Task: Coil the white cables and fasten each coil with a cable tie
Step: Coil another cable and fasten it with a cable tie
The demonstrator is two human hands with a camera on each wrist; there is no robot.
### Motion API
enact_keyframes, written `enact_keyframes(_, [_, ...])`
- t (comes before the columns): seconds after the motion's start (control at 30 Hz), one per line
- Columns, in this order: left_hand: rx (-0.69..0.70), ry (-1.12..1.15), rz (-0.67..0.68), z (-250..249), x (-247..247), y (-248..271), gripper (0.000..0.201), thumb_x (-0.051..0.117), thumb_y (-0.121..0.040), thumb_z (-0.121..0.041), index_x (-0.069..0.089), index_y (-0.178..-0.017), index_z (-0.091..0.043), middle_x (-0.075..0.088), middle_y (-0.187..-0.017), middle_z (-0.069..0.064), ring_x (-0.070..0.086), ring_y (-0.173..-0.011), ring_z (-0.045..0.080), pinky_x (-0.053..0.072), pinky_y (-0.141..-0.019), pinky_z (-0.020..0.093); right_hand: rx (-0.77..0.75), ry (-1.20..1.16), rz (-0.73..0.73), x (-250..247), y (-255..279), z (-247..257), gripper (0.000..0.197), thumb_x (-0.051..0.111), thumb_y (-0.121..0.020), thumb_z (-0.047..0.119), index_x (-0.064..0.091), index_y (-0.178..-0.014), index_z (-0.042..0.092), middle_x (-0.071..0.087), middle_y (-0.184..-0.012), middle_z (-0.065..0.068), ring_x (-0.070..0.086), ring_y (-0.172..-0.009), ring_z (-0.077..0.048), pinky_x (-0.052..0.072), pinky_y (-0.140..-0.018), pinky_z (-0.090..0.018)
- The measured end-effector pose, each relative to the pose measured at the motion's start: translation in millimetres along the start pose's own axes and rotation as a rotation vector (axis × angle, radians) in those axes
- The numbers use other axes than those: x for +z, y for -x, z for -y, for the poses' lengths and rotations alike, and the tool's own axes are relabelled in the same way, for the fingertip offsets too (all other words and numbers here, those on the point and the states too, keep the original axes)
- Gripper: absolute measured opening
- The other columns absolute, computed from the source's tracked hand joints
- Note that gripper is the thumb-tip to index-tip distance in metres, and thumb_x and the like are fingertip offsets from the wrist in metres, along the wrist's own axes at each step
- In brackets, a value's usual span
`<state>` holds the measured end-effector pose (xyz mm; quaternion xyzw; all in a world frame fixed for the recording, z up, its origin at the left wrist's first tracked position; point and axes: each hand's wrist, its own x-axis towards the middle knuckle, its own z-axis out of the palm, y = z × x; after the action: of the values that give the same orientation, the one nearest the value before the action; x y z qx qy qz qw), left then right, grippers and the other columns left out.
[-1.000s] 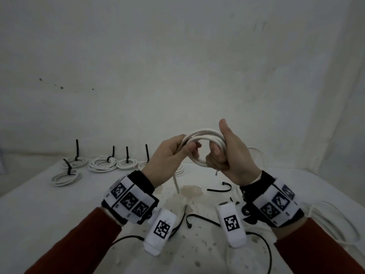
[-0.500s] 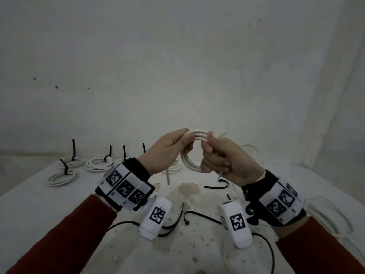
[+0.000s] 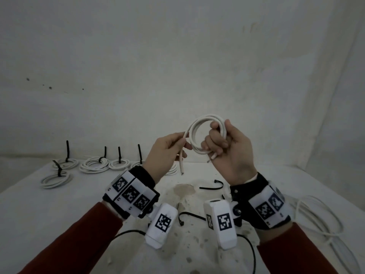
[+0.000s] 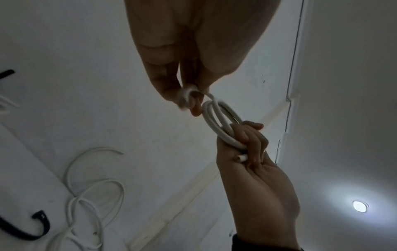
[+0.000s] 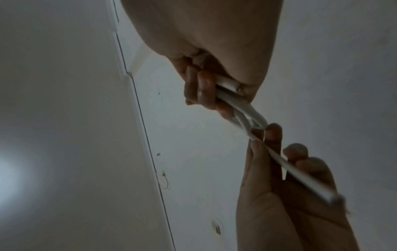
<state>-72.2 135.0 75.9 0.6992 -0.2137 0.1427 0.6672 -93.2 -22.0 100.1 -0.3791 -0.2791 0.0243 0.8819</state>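
Observation:
A white cable coil (image 3: 197, 133) of a few loops stands upright in the air above the table's middle. My right hand (image 3: 227, 149) grips its right side with curled fingers; a short cut end pokes out below the fist. My left hand (image 3: 173, 145) pinches the cable's free tail (image 3: 181, 161), which hangs down from the coil's left side. In the left wrist view the coil (image 4: 219, 122) runs from my left fingertips to the right fist. The right wrist view has the tail (image 5: 300, 176) crossing my left palm. Loose black cable ties (image 3: 212, 185) lie on the table below my hands.
Several tied white coils (image 3: 94, 166) with upright black tie tails line the table's far left. Loose white cable (image 3: 320, 220) sprawls at the right edge. Another black tie (image 3: 189, 215) lies near my wrists. A brown stain (image 3: 183, 189) marks the white table (image 3: 49, 210).
My hands have risen and drawn apart. The coil has turned to face me as a ring, and my left hand has shifted from the loops to the hanging tail.

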Motion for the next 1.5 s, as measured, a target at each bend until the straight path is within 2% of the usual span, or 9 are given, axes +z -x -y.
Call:
enact_keyframes(0.3, [0.028,-0.429,-0.042,1,-1,13,0.036,0.06,-0.084,-0.005,0.065,-0.118,-0.016,0.07,-0.098,-0.008,0.063,-0.073,0.007,0.05,-0.071,0.019,-0.092,0.045,-0.067,10,-15,-15,0.028,0.029,-0.103,0.02,0.051,-0.095,0.005,0.035,-0.06,0.001,0.035,-0.056,-0.013,0.03,-0.062,-0.026])
enact_keyframes(0.4, [0.211,-0.716,-0.084,-4,-4,17,0.025,0.061,-0.088,-0.01,0.069,-0.112,-0.01,0.073,-0.096,0.001,0.066,-0.083,0.013,0.041,-0.074,0.011,-0.114,0.1,-0.072,12,-18,-15,0.027,0.029,-0.104,0.021,0.05,-0.102,0.003,0.04,-0.062,0.002,0.041,-0.058,-0.012,0.037,-0.064,-0.024])
enact_keyframes(0.6, [0.565,-0.903,-0.12,-3,-8,24,0.014,0.068,-0.079,-0.021,0.073,-0.075,-0.008,0.07,-0.064,-0.001,0.064,-0.057,0.017,0.051,-0.057,0.027,-0.133,0.239,-0.119,12,-27,-11,0.022,0.039,-0.102,0.02,0.051,-0.103,0.002,0.053,-0.063,0.002,0.052,-0.064,-0.015,0.046,-0.07,-0.024])
enact_keyframes(0.97, [1.027,-0.957,-0.12,-13,-25,19,0.016,0.069,-0.084,-0.023,0.071,-0.079,-0.008,0.063,-0.075,0.002,0.051,-0.069,0.019,0.038,-0.066,0.027,0.104,0.912,-0.074,16,-14,-27,0.034,0.041,-0.102,0.026,0.061,-0.095,0.0,0.062,-0.062,-0.011,0.058,-0.052,-0.014,0.045,-0.055,-0.022])
enact_keyframes(1.07, [1.013,-0.988,-0.169,-13,-28,18,0.021,0.066,-0.085,-0.031,0.071,-0.078,-0.013,0.061,-0.077,-0.001,0.046,-0.074,0.015,0.027,-0.072,0.024,0.102,0.946,0.03,19,-5,-32,0.047,0.033,-0.105,0.027,0.053,-0.067,0.006,0.055,-0.053,-0.01,0.051,-0.045,-0.012,0.037,-0.046,-0.014])
enact_keyframes(1.17, [0.935,-0.922,-0.21,-13,-27,19,0.029,0.064,-0.083,-0.042,0.069,-0.09,-0.015,0.06,-0.091,0.001,0.047,-0.086,0.016,0.035,-0.076,0.028,0.187,0.788,0.022,18,-4,-35,0.042,0.035,-0.104,0.029,0.055,-0.076,0.006,0.039,-0.045,0.004,0.035,-0.041,-0.01,0.027,-0.042,-0.018])
enact_keyframes(1.33, [0.461,-0.69,-0.018,-11,-28,15,0.076,0.045,-0.079,-0.069,0.041,-0.135,-0.017,0.054,-0.125,-0.007,0.047,-0.116,0.009,0.036,-0.1,0.029,0.313,0.595,0.061,13,-4,-33,0.047,0.037,-0.1,0.04,0.047,-0.061,0.016,0.023,-0.04,0.005,0.019,-0.035,-0.009,0.011,-0.047,-0.029])
enact_keyframes(1.4, [0.266,-0.477,0.099,-7,-29,12,0.064,0.041,-0.081,-0.065,0.048,-0.127,-0.021,0.062,-0.113,-0.009,0.056,-0.107,0.007,0.043,-0.097,0.032,0.323,0.619,0.068,14,-3,-27,0.051,0.034,-0.096,0.049,0.046,-0.062,0.013,0.022,-0.037,0.004,0.02,-0.034,-0.011,0.009,-0.053,-0.035])
enact_keyframes(1.5, [0.237,-0.398,0.154,-2,-29,12,0.045,0.041,-0.088,-0.057,0.06,-0.103,-0.018,0.065,-0.09,-0.004,0.061,-0.086,0.015,0.049,-0.082,0.036,0.286,0.712,-0.011,14,-2,-18,0.059,0.034,-0.096,0.054,0.051,-0.06,0.01,0.026,-0.038,0.002,0.025,-0.034,-0.014,0.02,-0.048,-0.029])
